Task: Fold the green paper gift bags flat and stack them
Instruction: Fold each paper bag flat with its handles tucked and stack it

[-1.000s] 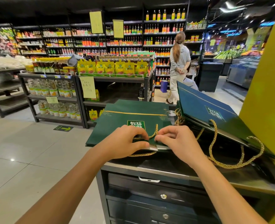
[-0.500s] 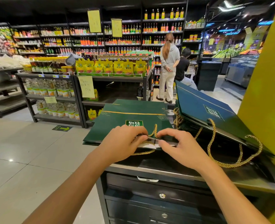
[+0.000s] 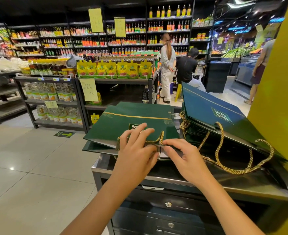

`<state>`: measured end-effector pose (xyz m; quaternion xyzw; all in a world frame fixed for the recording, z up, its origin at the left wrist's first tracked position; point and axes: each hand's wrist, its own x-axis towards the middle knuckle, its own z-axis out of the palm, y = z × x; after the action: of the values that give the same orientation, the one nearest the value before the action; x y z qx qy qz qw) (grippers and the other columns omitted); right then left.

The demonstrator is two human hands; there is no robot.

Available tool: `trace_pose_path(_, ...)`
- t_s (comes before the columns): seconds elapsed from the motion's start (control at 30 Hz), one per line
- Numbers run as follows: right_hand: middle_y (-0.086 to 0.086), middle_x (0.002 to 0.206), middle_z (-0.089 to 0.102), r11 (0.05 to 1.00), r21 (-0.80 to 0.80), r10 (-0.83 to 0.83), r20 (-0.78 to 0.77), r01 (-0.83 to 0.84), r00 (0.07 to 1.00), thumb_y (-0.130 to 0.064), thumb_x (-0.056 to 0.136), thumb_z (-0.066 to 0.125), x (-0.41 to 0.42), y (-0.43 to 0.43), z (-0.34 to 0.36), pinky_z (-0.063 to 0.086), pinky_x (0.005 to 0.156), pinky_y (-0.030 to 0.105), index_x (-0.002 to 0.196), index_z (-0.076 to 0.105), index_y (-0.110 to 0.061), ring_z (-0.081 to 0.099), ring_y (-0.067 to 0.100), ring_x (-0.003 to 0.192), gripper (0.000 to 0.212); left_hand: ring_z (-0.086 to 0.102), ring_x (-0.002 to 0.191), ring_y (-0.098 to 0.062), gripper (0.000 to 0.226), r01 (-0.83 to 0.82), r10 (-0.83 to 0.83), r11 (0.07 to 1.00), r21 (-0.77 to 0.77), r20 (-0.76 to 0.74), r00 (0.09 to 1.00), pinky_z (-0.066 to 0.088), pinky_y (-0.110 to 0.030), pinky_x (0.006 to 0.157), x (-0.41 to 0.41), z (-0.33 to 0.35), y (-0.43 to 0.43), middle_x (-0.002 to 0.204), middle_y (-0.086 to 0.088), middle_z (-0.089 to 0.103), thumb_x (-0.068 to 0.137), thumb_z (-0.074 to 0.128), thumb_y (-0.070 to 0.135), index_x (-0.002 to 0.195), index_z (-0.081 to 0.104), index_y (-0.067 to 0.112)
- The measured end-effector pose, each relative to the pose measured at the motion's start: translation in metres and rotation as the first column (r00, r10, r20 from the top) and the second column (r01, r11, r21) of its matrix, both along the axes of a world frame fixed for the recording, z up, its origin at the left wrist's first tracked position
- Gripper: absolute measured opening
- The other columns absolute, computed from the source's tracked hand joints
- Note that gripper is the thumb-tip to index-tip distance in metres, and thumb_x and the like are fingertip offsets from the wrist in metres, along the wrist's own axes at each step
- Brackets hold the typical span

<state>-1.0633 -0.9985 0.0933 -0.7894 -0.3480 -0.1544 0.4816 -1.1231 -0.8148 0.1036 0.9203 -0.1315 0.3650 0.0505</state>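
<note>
At the near edge of the dark cabinet top (image 3: 241, 185), the left hand (image 3: 136, 150) pinches the mouth of a flattened green gift bag (image 3: 122, 126), fingers spread on top and thumb at the rim. The right hand (image 3: 184, 158) pinches the same rim beside the gold rope handle (image 3: 160, 138). Just right, more folded bags (image 3: 216, 114) lean toward a yellow pillar (image 3: 278, 99). Beyond, two shoppers (image 3: 167, 65) stand by stocked shelves (image 3: 116, 80).
</note>
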Motion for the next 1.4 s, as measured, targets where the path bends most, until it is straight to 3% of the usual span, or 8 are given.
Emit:
trace_pose_path(0.43,-0.03,0.102,0.064,0.999,0.005,-0.035,0.044,0.035,0.998,-0.022,0.098,0.064,0.006,-0.001,-0.009,0.054,0.091,0.034,0.115,0.075,-0.024,0.062,0.004,0.105,0.02,0.055,0.128,-0.023,0.009,-0.124,0.116,0.969,-0.216,-0.047,0.992,0.024,-0.041,0.102,0.005,-0.003,-0.021,0.121,0.005,0.069,0.075,0.082,0.024,0.072,0.074,0.027)
trace_pose_path(0.57,-0.026,0.104,0.067,0.999,0.019,-0.035,0.04,0.034,0.999,-0.021,0.098,0.064,0.006,-0.001,-0.01,0.055,0.09,0.038,0.114,0.075,-0.025,0.063,0.005,0.106,0.02,0.059,0.118,-0.019,0.012,-0.067,0.061,0.973,-0.219,-0.031,0.998,0.025,-0.039,0.098,0.004,0.0,-0.018,0.114,0.007,0.069,0.072,0.079,0.023,0.069,0.068,0.026)
trace_pose_path(0.8,-0.03,0.11,0.066,0.998,0.009,-0.063,0.04,0.063,0.997,-0.034,0.095,0.062,0.009,-0.002,-0.011,0.053,0.092,0.045,0.112,0.075,-0.032,0.061,0.003,0.111,0.021,0.051,0.118,-0.004,0.008,0.093,-0.136,0.95,-0.297,-0.128,0.982,0.02,-0.029,0.102,-0.009,-0.005,-0.005,0.118,0.014,0.063,0.074,0.048,0.037,0.072,0.041,0.035)
trace_pose_path(1.03,-0.028,0.105,0.069,0.996,0.022,-0.087,0.059,0.086,0.994,-0.03,0.09,0.07,0.004,-0.002,-0.01,0.052,0.098,0.041,0.108,0.077,-0.03,0.062,0.0,0.111,0.019,0.054,0.11,0.0,0.02,0.105,-0.156,0.94,-0.324,-0.136,0.978,0.033,-0.017,0.095,-0.016,0.01,0.01,0.115,0.015,0.063,0.084,0.05,0.047,0.076,0.056,0.029)
trace_pose_path(1.1,-0.028,0.106,0.069,0.995,0.017,-0.099,0.065,0.098,0.993,-0.029,0.089,0.072,0.003,-0.002,-0.01,0.051,0.099,0.044,0.107,0.077,-0.031,0.061,0.0,0.112,0.019,0.059,0.097,-0.002,0.025,0.062,-0.115,0.915,-0.4,-0.111,0.987,0.043,-0.02,0.088,-0.019,0.022,0.02,0.101,0.014,0.067,0.088,0.049,0.047,0.074,0.057,0.028)
trace_pose_path(1.23,-0.034,0.108,0.066,0.993,-0.001,-0.122,0.017,0.122,0.992,-0.045,0.087,0.065,0.001,-0.002,-0.006,0.046,0.105,0.048,0.106,0.075,-0.038,0.057,-0.002,0.117,0.022,0.06,0.084,-0.005,0.014,-0.121,0.119,0.891,-0.437,-0.031,0.992,0.053,-0.045,0.082,-0.023,0.037,0.057,0.085,0.011,0.065,0.092,0.063,0.03,0.079,0.061,0.026)
trace_pose_path(1.3,-0.036,0.107,0.064,0.989,-0.016,-0.147,0.005,0.147,0.989,-0.053,0.087,0.062,0.0,-0.003,-0.004,0.044,0.107,0.046,0.104,0.073,-0.043,0.053,-0.005,0.118,0.022,0.06,0.084,-0.009,0.007,-0.219,0.206,0.858,-0.465,-0.078,0.975,0.054,-0.045,0.08,-0.025,0.045,0.075,0.091,0.007,0.066,0.092,0.067,0.028,0.09,0.064,0.022)
trace_pose_path(1.4,-0.035,0.111,0.061,0.978,-0.088,-0.192,-0.006,0.191,0.981,-0.065,0.084,0.058,-0.004,-0.004,0.002,0.042,0.109,0.042,0.11,0.071,-0.039,0.049,-0.005,0.119,0.039,0.06,0.101,-0.017,0.034,-0.382,0.24,0.725,-0.573,-0.309,0.92,0.05,-0.032,0.077,-0.026,0.052,0.094,0.116,-0.002,0.063,0.092,0.07,0.03,0.121,0.06,0.014)
